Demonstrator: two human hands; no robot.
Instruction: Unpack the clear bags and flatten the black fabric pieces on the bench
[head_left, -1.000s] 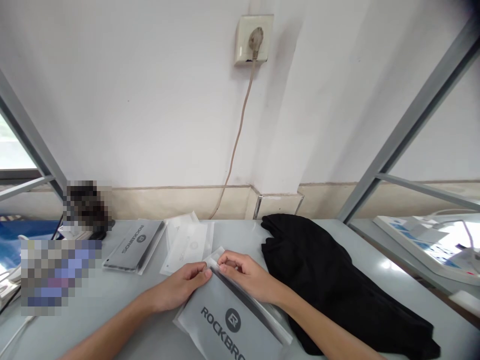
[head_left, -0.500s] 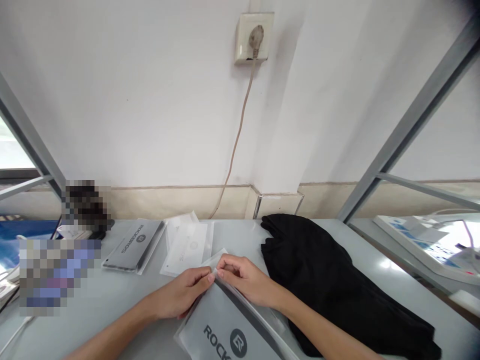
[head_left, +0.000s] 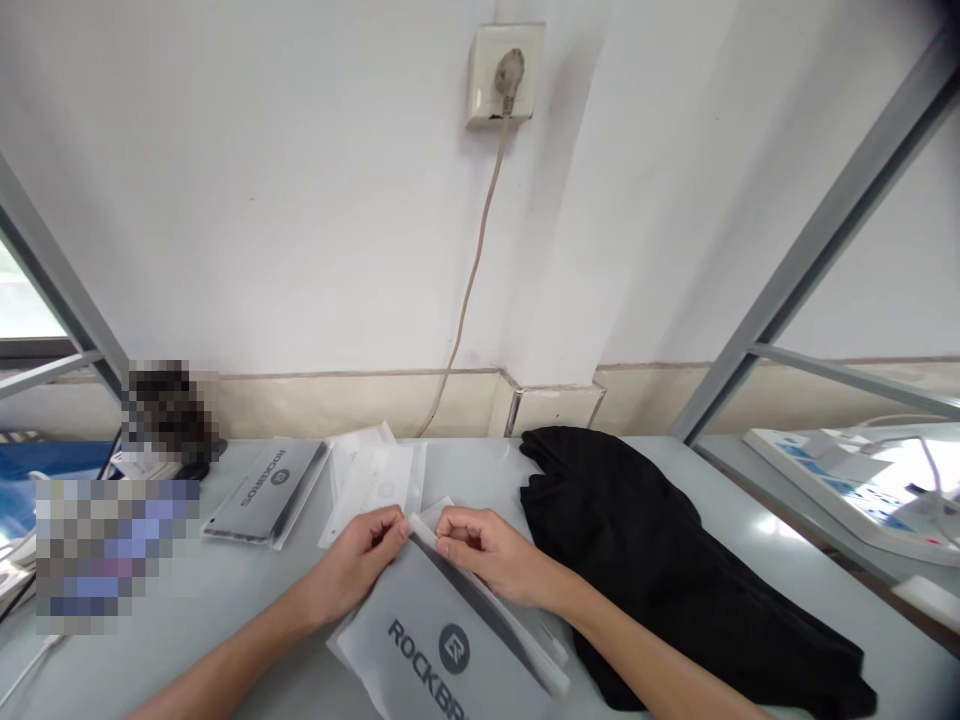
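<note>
The grey ROCKBROS bag (head_left: 420,625) lies flat on the table (head_left: 225,600), directly in front of the person. The left hand (head_left: 358,562) and right hand (head_left: 486,552) each pinch its far edge, thumbs nearly meeting. Grip close to the sealing strip and apply even pressure. Beyond lie a black garment (head_left: 660,560) and a second bag (head_left: 270,488).

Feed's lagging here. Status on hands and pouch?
Left hand, right hand pinch grey pouch at its top edge. Pouch on table. Black garment beside right forearm.
</note>
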